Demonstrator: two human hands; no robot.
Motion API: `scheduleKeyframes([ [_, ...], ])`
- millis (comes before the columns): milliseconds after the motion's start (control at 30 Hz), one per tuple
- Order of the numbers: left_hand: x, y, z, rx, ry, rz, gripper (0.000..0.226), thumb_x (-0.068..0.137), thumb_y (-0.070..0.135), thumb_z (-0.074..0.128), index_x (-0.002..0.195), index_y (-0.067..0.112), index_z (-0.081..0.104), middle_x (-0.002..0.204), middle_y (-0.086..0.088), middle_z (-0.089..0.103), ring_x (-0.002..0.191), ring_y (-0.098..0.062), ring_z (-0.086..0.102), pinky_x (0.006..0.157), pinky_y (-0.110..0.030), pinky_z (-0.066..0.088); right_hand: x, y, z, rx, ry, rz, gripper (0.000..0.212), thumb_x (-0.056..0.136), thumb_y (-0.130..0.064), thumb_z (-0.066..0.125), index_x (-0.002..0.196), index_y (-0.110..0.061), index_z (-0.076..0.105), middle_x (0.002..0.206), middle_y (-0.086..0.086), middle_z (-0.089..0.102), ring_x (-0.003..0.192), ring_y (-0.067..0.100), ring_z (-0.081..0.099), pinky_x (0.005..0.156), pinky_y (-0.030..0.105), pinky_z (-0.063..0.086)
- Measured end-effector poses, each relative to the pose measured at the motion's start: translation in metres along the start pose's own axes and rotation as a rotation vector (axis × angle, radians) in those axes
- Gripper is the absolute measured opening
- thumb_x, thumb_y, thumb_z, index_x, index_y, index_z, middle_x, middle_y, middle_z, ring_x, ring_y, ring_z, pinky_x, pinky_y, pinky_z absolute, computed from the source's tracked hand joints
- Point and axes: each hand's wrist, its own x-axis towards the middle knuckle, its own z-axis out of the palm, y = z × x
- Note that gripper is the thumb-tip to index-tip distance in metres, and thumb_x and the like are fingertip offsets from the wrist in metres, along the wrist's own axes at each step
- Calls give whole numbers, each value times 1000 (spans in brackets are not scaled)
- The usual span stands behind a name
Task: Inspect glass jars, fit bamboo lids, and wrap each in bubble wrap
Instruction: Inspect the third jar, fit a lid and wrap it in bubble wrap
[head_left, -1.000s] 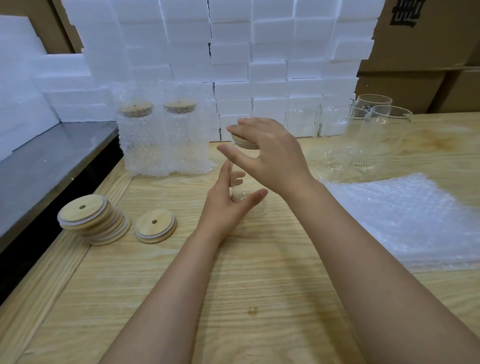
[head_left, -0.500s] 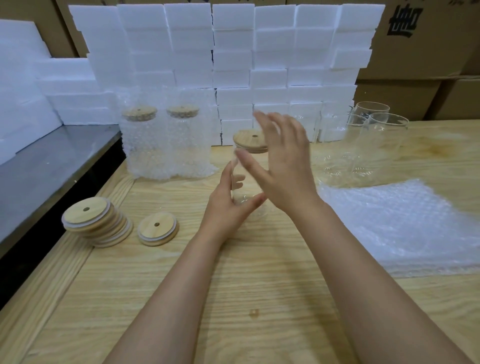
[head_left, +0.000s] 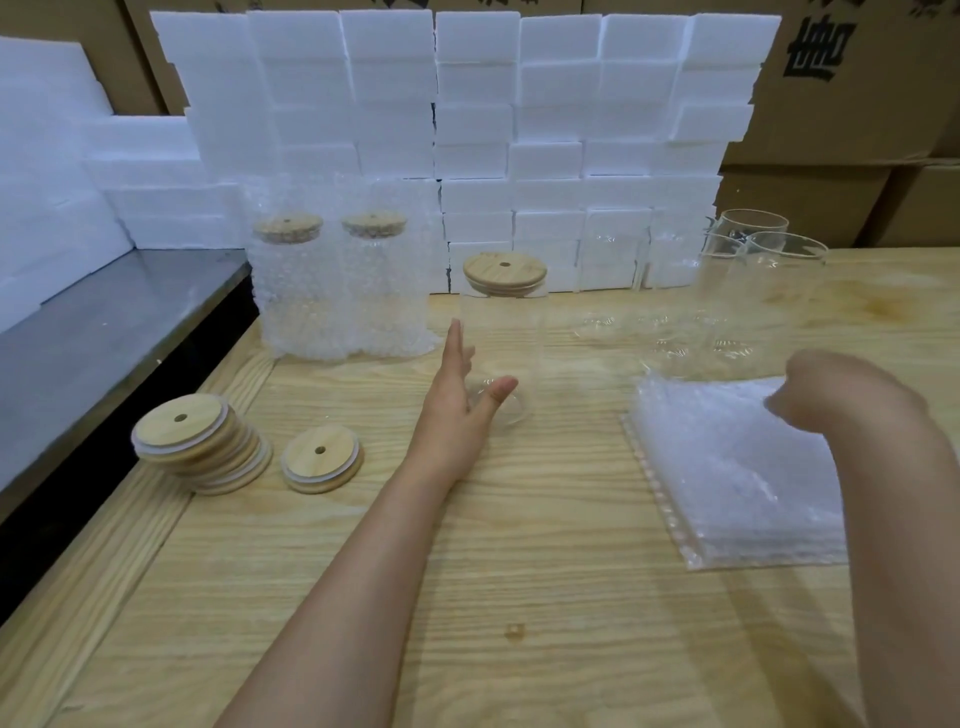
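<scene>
Head view: the right hand (head_left: 831, 389) is blurred over the bubble wrap stack (head_left: 727, 483), fingers hidden, so its grip cannot be told. Left of it the left hand (head_left: 457, 400) rests straight-fingered, thumb spread, against the foot of the glass jar (head_left: 501, 338), unclenched. Above that hand the upright jar is clear, its walls barely traceable, capped by a bamboo lid (head_left: 505, 271) with a small hole.
</scene>
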Motion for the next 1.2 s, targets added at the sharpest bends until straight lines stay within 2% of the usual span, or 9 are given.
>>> scheduleKeyframes([
  [167,-1,0,-1,6,11,-4,84,91,36,62,154,31,6,152,0,35,139,-11,35,112,-36,34,1,0,17,-13,0,66,12,88,-2,48,77,-6,50,85,11,50,83,29,50,73,34,36],
  [333,0,-2,-1,-9,20,-5,85,88,41,64,153,33,10,149,4,38,136,-8,38,111,-35,35,-3,-3,13,97,39,101,12,88,-4,55,77,-5,50,85,13,51,86,32,49,78,38,37],
  [467,0,-1,-1,-27,72,-24,94,81,49,69,153,32,12,147,5,39,132,-6,39,110,-36,37,-6,-3,-3,117,138,58,10,88,-11,61,87,-4,55,102,18,57,96,35,50,85,40,38],
  [600,-3,4,-2,2,299,89,71,80,53,62,140,24,38,121,5,54,113,-5,50,92,-24,42,-20,-11,-27,281,287,-286,18,84,-11,69,72,-12,57,76,10,60,74,31,56,63,31,41],
  [733,-6,9,-5,-1,457,209,16,87,42,52,88,27,57,74,11,58,69,2,53,61,-14,39,-61,-34,-39,450,286,-717,27,82,-14,72,69,-25,52,74,-9,54,64,10,49,51,26,30],
  [867,-10,10,-5,-139,377,205,35,86,50,49,70,21,59,57,8,55,57,-13,52,56,-31,42,-78,-68,-26,376,235,-1004,24,83,-14,70,78,-28,51,85,-7,51,84,15,49,69,26,31],
  [1000,-10,11,-6,-346,351,217,49,83,55,44,65,13,63,49,1,58,44,-11,51,46,-19,39,-86,-96,2,278,212,-1172,16,87,-18,66,88,-26,53,89,-9,43,91,10,39,77,27,32],
  [1133,-10,13,-7,-307,317,291,62,84,55,42,65,0,64,53,-15,57,51,-18,51,50,-28,39,-90,-114,30,186,257,-1269,14,87,-17,66,99,-19,59,92,-8,39,95,13,38,78,28,35],
  [1200,-12,14,-7,-288,268,326,55,86,47,49,58,1,59,48,-10,53,49,-16,48,53,-27,38,-91,-120,41,161,229,-1289,19,86,-19,67,103,-17,58,94,-9,37,98,12,38,79,25,33],
])
